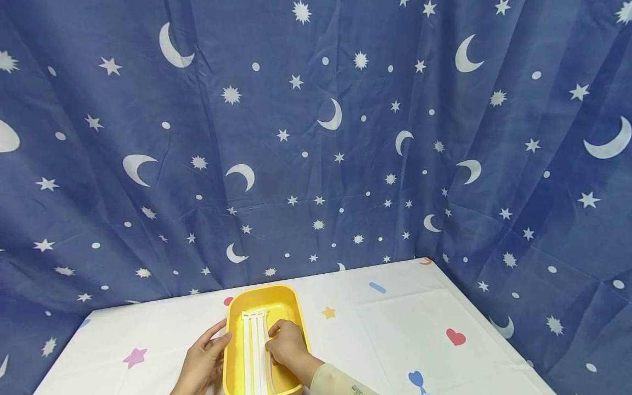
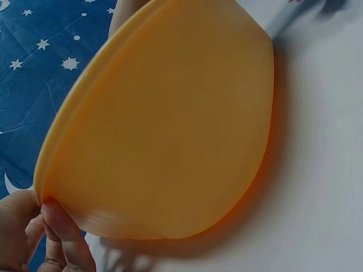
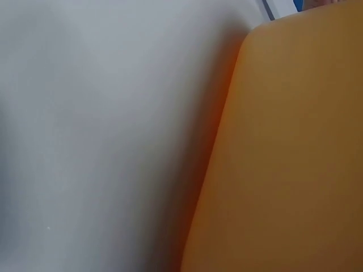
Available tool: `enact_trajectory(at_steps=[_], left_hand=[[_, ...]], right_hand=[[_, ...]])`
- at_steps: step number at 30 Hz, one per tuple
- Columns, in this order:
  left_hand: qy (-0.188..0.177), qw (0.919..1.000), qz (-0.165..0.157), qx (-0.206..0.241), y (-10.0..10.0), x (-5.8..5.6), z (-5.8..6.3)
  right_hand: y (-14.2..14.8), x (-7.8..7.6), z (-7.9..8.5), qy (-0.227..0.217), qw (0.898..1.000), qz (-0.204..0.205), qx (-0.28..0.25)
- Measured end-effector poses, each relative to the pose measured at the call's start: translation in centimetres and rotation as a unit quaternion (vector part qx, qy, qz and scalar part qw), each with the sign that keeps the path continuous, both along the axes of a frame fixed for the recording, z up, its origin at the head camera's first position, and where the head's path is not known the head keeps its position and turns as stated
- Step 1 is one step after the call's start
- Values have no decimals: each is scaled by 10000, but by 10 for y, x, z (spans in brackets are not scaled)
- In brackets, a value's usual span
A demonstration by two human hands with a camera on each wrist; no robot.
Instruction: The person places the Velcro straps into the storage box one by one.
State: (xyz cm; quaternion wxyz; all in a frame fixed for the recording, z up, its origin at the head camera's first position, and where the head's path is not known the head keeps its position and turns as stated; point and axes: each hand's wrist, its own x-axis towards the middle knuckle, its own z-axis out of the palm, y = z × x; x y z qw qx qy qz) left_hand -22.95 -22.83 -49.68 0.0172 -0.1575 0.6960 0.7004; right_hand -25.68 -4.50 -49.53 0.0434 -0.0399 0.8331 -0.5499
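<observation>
A yellow rounded tray stands on the table, with several long white straps side by side in it, their wider ends at the far side. My left hand grips the tray's left rim, thumb over the edge. In the left wrist view, that hand's fingers pinch the rim beside the tray's outer wall. Inside the tray, my right hand has curled fingers on the rightmost strap. The right wrist view shows mainly the tray's outer side; the right hand's fingertips are hidden there.
A white tablecloth with coloured shapes, such as a red heart and a pink star, covers the table. Behind and to the right hangs a blue curtain with white moons and stars.
</observation>
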Motion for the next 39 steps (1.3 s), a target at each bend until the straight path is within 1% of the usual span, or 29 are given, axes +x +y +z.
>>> enact_trajectory(at_steps=[6, 20, 25, 31, 39], left_hand=[[4, 10000, -6, 14, 0, 0, 1], [-14, 10000, -51, -42, 0, 1, 1], [-22, 9999, -72, -74, 0, 0, 1], [-58, 9999, -78, -82, 0, -1, 2], [-155, 9998, -28, -88, -1, -2, -1]], right_hand=[[-1, -3, -6, 74, 9998, -40, 191], [-3, -3, -7, 268, 9974, -153, 649], [-3, -3, -7, 271, 9970, -202, 700], [-2, -4, -4, 290, 9968, -149, 730], [-3, -5, -8, 430, 9955, -80, 838]])
